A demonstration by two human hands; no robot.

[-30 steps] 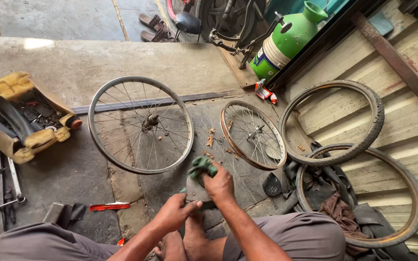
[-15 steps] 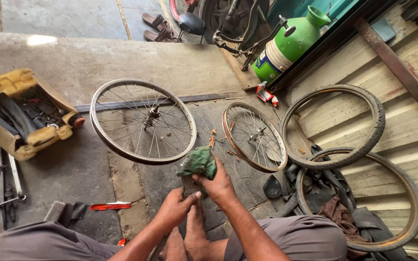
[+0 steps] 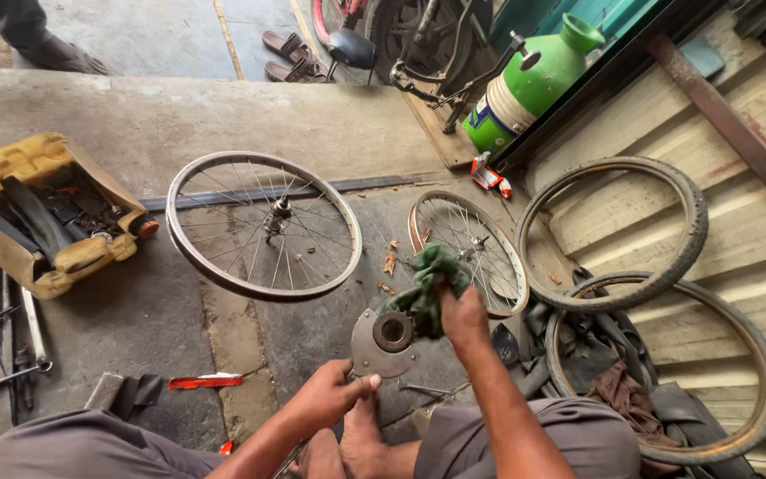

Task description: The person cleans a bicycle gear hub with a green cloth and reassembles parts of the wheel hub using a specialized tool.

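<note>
Both hands grasp: left hand [image 3: 328, 396] grips metal disc [image 3: 385, 341], right hand [image 3: 461, 312] clutches green rag [image 3: 429, 282] half-hiding it.

Grey trousers, bare forearms and feet.

Only 1 view exists, so nothing is shared between cameras. It sits on the person's head and looks steeply down and forward over the knees at a concrete floor [image 3: 179, 124]. The left hand [image 3: 325, 399] and right hand [image 3: 463, 315] sit close, low in the centre. Farther out lie a spoked wheel rim [image 3: 263, 226] and a yellow toolbox [image 3: 37, 208]; a green gas cylinder [image 3: 534, 80] stands near the top edge.
</note>
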